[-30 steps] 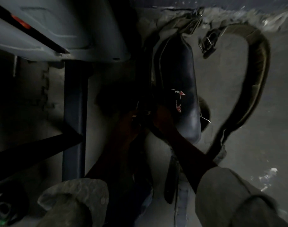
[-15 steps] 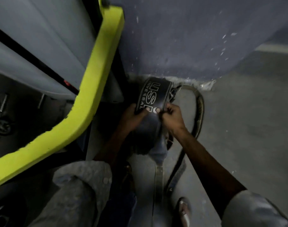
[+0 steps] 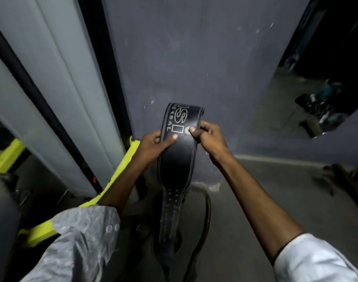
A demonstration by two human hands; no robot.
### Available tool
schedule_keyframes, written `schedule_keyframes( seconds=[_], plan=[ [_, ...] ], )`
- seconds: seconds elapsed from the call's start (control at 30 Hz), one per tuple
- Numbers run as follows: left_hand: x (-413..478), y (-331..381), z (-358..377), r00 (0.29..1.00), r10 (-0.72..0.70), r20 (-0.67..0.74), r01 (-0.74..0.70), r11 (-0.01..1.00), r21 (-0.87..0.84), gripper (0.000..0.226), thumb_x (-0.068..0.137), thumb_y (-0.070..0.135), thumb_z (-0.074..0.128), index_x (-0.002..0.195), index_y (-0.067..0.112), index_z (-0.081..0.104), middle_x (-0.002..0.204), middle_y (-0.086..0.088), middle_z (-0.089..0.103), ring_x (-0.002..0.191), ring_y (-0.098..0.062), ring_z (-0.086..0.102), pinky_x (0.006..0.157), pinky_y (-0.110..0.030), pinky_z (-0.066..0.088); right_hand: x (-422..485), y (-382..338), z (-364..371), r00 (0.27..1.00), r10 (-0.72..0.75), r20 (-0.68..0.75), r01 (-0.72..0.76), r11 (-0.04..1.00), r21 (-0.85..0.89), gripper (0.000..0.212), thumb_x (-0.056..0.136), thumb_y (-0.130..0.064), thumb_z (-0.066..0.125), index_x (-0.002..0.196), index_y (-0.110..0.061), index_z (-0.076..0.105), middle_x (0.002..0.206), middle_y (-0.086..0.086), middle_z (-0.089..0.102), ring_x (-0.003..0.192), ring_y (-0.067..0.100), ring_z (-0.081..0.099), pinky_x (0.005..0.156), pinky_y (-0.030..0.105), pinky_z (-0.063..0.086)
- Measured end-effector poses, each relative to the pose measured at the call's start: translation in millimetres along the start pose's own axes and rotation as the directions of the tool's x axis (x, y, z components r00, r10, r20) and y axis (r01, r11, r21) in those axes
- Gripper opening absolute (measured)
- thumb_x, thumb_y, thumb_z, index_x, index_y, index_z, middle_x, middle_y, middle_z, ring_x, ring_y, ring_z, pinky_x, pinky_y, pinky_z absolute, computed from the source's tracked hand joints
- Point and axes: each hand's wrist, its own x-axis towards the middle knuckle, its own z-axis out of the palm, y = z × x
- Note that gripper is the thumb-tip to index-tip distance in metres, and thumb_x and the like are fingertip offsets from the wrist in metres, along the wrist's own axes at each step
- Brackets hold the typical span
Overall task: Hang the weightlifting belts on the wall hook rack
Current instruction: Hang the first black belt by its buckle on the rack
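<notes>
A black leather weightlifting belt (image 3: 177, 159) with white lettering is held up in front of a dark blue-grey wall (image 3: 194, 58). My left hand (image 3: 153, 144) grips its left edge with the thumb on the face. My right hand (image 3: 207, 136) pinches its right edge near a white round mark. The belt's narrow end with rows of holes hangs down between my arms. A second, thinner belt (image 3: 207, 212) curves on the floor below. No hook rack is in view.
A grey machine panel (image 3: 58, 78) with a black strip stands at the left, with a yellow-green padded bar (image 3: 121, 174) low beside it. A mirror (image 3: 316, 88) on the wall at the right reflects clutter. Dark objects (image 3: 341, 178) lie on the grey floor at the right.
Both hands have lifted the black belt from the floor up in front of the wall. My view has risen from the floor to the wall.
</notes>
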Motion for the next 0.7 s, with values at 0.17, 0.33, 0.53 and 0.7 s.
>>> schedule_keyframes(
  seconds=[0.17,0.33,0.53,0.7],
  plan=[
    [-57,105,16,0.995,0.104,0.0,-0.103,0.992,-0.068,0.019,0.085,0.011,0.076,0.104,0.016,0.075,0.094,0.009,0.078,0.085,-0.001,0.072,0.079,-0.017,0.056,-27,-167,-56,0.979,-0.194,-0.055,0.195,0.981,0.02,0.018,0.096,-0.002,0.06,0.109,0.002,0.073,0.101,0.014,0.075,0.087,0.021,0.069,0.088,0.043,0.057],
    [-111,142,25,0.989,0.108,0.106,-0.111,0.994,0.021,0.007,0.083,0.009,0.078,0.086,0.012,0.073,0.075,0.012,0.075,0.072,-0.001,0.067,0.07,-0.019,0.053,-61,-296,-92,0.936,-0.339,-0.094,0.343,0.938,0.039,0.015,0.096,-0.004,0.06,0.102,-0.003,0.074,0.101,0.013,0.075,0.092,0.022,0.07,0.099,0.05,0.055],
    [-144,206,-2,0.949,0.171,0.263,-0.208,0.971,0.119,0.037,0.072,0.042,0.084,0.086,0.011,0.072,0.077,0.014,0.074,0.075,0.0,0.066,0.071,-0.017,0.05,-108,-382,-100,0.88,-0.467,-0.084,0.467,0.884,-0.022,0.02,0.097,-0.006,0.06,0.083,-0.011,0.073,0.088,0.011,0.07,0.085,0.027,0.061,0.087,0.048,0.05],
    [-150,333,-37,0.902,0.391,0.183,-0.381,0.921,-0.084,0.075,0.062,0.069,0.079,0.111,0.013,0.068,0.104,0.009,0.078,0.1,-0.004,0.07,0.087,-0.019,0.053,-141,-423,-96,0.863,-0.497,-0.09,0.496,0.867,-0.033,0.016,0.098,-0.008,0.06,0.091,-0.004,0.074,0.092,0.011,0.074,0.087,0.025,0.066,0.094,0.055,0.053]
  ],
)
